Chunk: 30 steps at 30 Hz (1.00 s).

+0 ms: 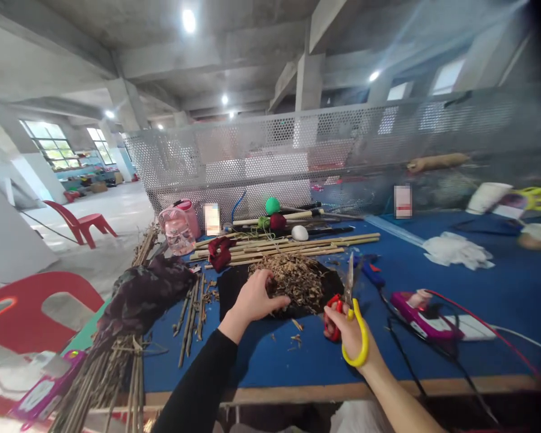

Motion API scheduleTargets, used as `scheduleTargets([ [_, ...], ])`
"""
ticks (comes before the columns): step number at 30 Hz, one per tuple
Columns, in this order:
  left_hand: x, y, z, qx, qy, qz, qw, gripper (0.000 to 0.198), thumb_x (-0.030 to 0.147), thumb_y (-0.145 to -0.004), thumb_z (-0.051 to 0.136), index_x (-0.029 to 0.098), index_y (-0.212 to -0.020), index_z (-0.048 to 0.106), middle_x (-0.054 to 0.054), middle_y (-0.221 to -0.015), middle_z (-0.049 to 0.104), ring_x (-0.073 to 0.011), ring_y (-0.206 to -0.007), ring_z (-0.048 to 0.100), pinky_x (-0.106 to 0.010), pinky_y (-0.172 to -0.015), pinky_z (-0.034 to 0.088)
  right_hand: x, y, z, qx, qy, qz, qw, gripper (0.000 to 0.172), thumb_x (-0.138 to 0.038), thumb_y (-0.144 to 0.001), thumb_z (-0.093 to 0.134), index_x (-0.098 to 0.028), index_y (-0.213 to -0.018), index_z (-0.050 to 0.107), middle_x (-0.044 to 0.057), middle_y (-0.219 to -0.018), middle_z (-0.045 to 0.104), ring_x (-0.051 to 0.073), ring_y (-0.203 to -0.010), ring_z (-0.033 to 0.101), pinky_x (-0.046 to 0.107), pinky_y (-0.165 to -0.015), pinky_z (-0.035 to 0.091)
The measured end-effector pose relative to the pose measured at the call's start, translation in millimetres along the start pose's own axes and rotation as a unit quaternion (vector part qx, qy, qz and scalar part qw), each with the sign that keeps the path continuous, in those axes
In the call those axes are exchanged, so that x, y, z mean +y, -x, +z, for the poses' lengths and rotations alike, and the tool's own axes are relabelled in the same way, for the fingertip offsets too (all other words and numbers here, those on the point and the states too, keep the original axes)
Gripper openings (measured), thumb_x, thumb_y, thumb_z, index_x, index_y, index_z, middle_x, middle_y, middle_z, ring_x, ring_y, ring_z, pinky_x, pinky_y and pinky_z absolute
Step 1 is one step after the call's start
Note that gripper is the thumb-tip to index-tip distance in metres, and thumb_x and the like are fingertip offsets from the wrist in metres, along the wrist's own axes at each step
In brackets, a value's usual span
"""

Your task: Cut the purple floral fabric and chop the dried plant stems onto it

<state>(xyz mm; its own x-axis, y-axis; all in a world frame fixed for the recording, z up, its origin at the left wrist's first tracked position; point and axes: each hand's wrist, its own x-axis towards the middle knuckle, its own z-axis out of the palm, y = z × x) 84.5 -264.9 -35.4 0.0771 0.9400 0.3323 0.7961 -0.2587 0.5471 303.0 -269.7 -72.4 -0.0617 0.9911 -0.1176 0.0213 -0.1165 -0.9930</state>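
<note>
A heap of brown dried plant chips [300,279] lies on a black cloth [232,294] in the middle of the blue table. My left hand [256,297] rests at the heap's near left side, thumb apart from the curved fingers, with nothing visibly gripped. Just right of the cloth, my right hand [349,331] is closed around scissors [358,352] with yellow and red handles. Their blades point up and away from me. Several thin dry stalks [192,316] lie left of the cloth, and a few loose chips are scattered in front of it.
Behind the heap lie long pale sticks [288,246], a dark red cloth strip [220,252], and a white ball [300,233]. Bundled stalks [112,367] and a dark patterned cloth [148,294] occupy the left edge. A purple power strip [426,316], cables, and white gloves [457,249] are right.
</note>
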Motion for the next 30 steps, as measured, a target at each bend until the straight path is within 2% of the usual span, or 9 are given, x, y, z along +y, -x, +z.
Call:
scheduleTargets([
  [3, -6.2, 9.8, 6.5, -0.044, -0.061, -0.006, 0.997, 0.086, 0.055, -0.051, 0.077, 0.019, -0.123, 0.048, -0.011, -0.115, 0.05, -0.0289, -0.107, 0.049, -0.036, -0.09, 0.041, -3.7, 3.7, 0.7, -0.004, -0.051, 0.002, 0.999, 0.034, -0.047, -0.068, 0.06, -0.022, -0.066, 0.036, -0.006, -0.052, 0.041, 0.009, -0.045, 0.04, 0.025, -0.048, 0.04],
  [8, -20.8, -1.8, 11.9, -0.009, -0.093, -0.099, 0.991, 0.079, 0.042, -0.061, 0.075, 0.014, -0.128, 0.044, -0.015, -0.117, 0.048, -0.029, -0.11, 0.051, -0.036, -0.094, 0.04, -22.0, 16.9, 3.2, -0.142, -0.013, 0.056, 0.988, 0.046, -0.064, -0.071, 0.054, -0.02, -0.068, 0.043, -0.009, -0.044, 0.035, 0.006, -0.039, 0.033, 0.02, -0.042, 0.034],
  [13, -45.0, -10.3, -5.8, -0.104, -0.031, -0.126, 0.986, 0.109, 0.056, -0.05, 0.077, 0.015, -0.14, 0.03, -0.021, -0.137, 0.036, -0.0353, -0.123, 0.043, -0.039, -0.099, 0.037, -46.1, 23.4, -8.0, -0.293, 0.068, 0.212, 0.93, 0.069, -0.081, -0.074, 0.029, -0.016, -0.079, 0.051, -0.006, -0.049, 0.044, 0.007, -0.039, 0.043, 0.021, -0.044, 0.044],
  [15, -52.3, -9.4, -10.4, -0.102, -0.007, -0.128, 0.986, 0.114, 0.055, -0.048, 0.078, 0.014, -0.142, 0.026, -0.022, -0.145, 0.026, -0.036, -0.13, 0.036, -0.039, -0.103, 0.034, -54.6, 20.3, -11.0, -0.32, 0.129, 0.256, 0.903, 0.074, -0.081, -0.075, 0.022, -0.014, -0.08, 0.053, -0.004, -0.051, 0.047, 0.008, -0.038, 0.046, 0.022, -0.043, 0.046],
  [17, -55.0, -8.8, -10.8, -0.079, 0.008, -0.121, 0.99, 0.105, 0.046, -0.053, 0.079, 0.013, -0.14, 0.03, -0.022, -0.143, 0.032, -0.033, -0.13, 0.036, -0.038, -0.104, 0.033, -61.7, 14.9, -8.9, -0.336, 0.194, 0.299, 0.872, 0.08, -0.083, -0.073, 0.015, -0.013, -0.077, 0.054, -0.001, -0.05, 0.048, 0.01, -0.037, 0.048, 0.025, -0.04, 0.046],
  [20, -52.9, -11.0, -6.1, -0.052, 0.012, -0.104, 0.993, 0.074, 0.03, -0.063, 0.074, 0.009, -0.128, 0.047, -0.019, -0.128, 0.053, -0.0284, -0.121, 0.049, -0.035, -0.102, 0.035, -68.3, 4.1, 4.7, -0.343, 0.236, 0.361, 0.834, 0.084, -0.085, -0.07, 0.012, -0.012, -0.074, 0.054, 0.001, -0.052, 0.049, 0.014, -0.041, 0.053, 0.03, -0.041, 0.05],
  [22, -51.0, -13.6, -2.6, -0.033, 0.021, -0.101, 0.994, 0.056, 0.023, -0.066, 0.071, 0.008, -0.118, 0.057, -0.018, -0.121, 0.059, -0.027, -0.115, 0.053, -0.034, -0.1, 0.036, -69.7, -5.2, 17.4, -0.351, 0.239, 0.397, 0.814, 0.085, -0.085, -0.069, 0.012, -0.012, -0.073, 0.054, 0.002, -0.053, 0.049, 0.016, -0.044, 0.055, 0.033, -0.043, 0.052],
  [26, -51.5, -17.2, 0.0, -0.001, 0.06, -0.126, 0.99, 0.037, 0.017, -0.066, 0.067, 0.011, -0.102, 0.066, -0.013, -0.106, 0.067, -0.0229, -0.099, 0.061, -0.032, -0.089, 0.043, -68.2, -28.5, 38.1, -0.39, 0.227, 0.413, 0.791, 0.091, -0.086, -0.068, 0.004, -0.01, -0.074, 0.055, 0.006, -0.055, 0.052, 0.017, -0.045, 0.055, 0.037, -0.043, 0.053],
  [30, -51.7, -16.5, 0.2, -0.004, 0.096, -0.133, 0.986, 0.024, 0.013, -0.066, 0.062, 0.014, -0.089, 0.069, -0.007, -0.089, 0.07, -0.0185, -0.082, 0.063, -0.028, -0.077, 0.045, -66.3, -45.4, 47.8, -0.409, 0.211, 0.417, 0.784, 0.094, -0.088, -0.064, 0.002, -0.01, -0.074, 0.054, 0.007, -0.056, 0.053, 0.018, -0.048, 0.057, 0.038, -0.047, 0.054],
])
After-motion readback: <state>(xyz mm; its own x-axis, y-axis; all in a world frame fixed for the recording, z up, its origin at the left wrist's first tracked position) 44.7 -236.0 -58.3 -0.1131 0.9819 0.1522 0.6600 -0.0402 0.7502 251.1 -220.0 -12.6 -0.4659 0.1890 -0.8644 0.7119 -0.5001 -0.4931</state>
